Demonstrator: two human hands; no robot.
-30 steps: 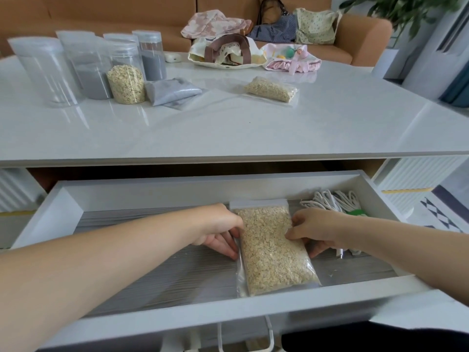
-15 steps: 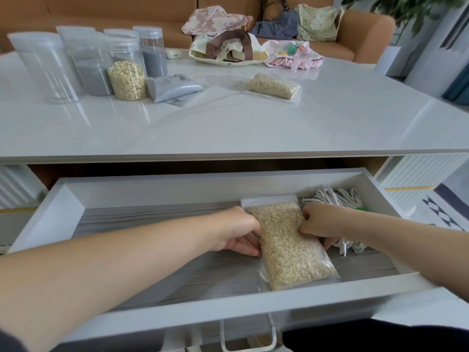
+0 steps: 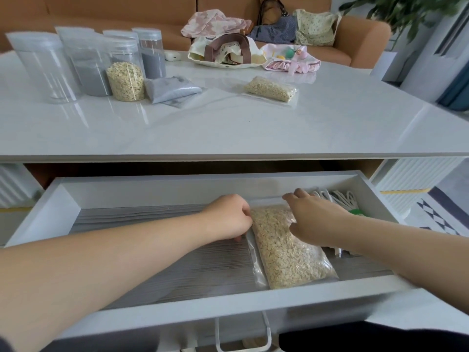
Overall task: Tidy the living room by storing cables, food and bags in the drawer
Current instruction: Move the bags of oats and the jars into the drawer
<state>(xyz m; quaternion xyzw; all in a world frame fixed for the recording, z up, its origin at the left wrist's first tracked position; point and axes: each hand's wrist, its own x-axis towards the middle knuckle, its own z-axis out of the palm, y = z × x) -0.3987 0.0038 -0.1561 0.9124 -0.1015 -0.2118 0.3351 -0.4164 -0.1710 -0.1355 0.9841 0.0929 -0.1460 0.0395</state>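
My left hand [image 3: 228, 217] pinches the oat bag [image 3: 286, 252] by its edge, my right hand [image 3: 317, 219] rests open-fingered on top; I should seat it flat beside the cables [image 3: 337, 196].

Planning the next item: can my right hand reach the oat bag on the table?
Likely yes. The oat bag lies in the open on the table, nothing in front of it, and the right hand only rests on the drawer bag.
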